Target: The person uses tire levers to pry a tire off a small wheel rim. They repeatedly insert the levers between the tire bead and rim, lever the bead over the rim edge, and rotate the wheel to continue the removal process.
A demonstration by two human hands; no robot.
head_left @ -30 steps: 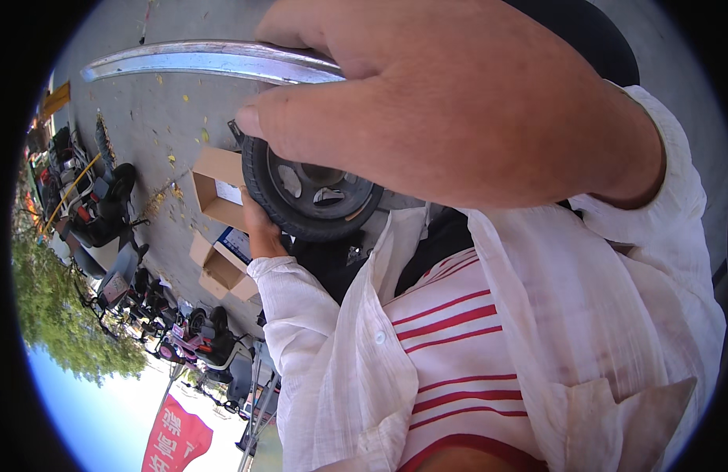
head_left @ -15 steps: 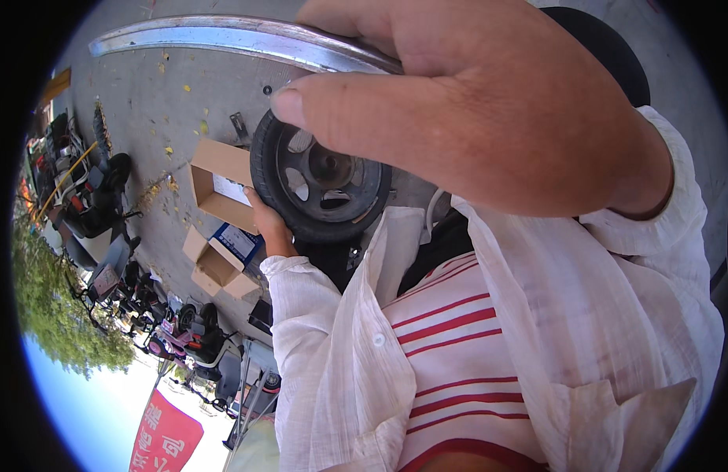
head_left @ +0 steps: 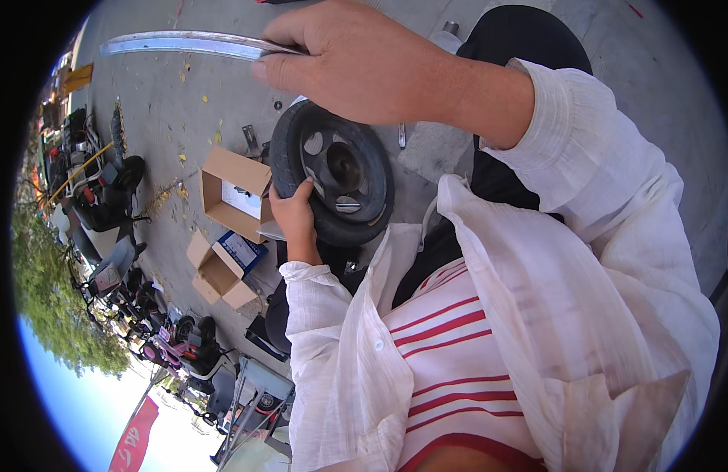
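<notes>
In my right hand (head_left: 360,67) is a long, curved, shiny tire lever (head_left: 183,43), its free end reaching out to the left. The fist is closed round its near end, raised above the wheel. Below it stands a small wheel with a black tire (head_left: 289,149) and a dark spoked rim (head_left: 344,169), tilted on the ground in front of my lap. My left hand (head_left: 295,220) grips the wheel's lower left side, thumb over the tire toward the rim. A flat, pale metal-like end shows beside that hand; I cannot make out what it belongs to.
Left of the wheel are an open cardboard box (head_left: 236,189), a second open box (head_left: 222,271) and a blue box (head_left: 242,252). A metal tool (head_left: 401,135) lies on the concrete beyond my knee (head_left: 529,39). Parked scooters (head_left: 104,197) line the far left.
My right hand has moved away from the head camera and to the left with the lever. The wheel has tilted, and my left hand's thumb now lies over its tire.
</notes>
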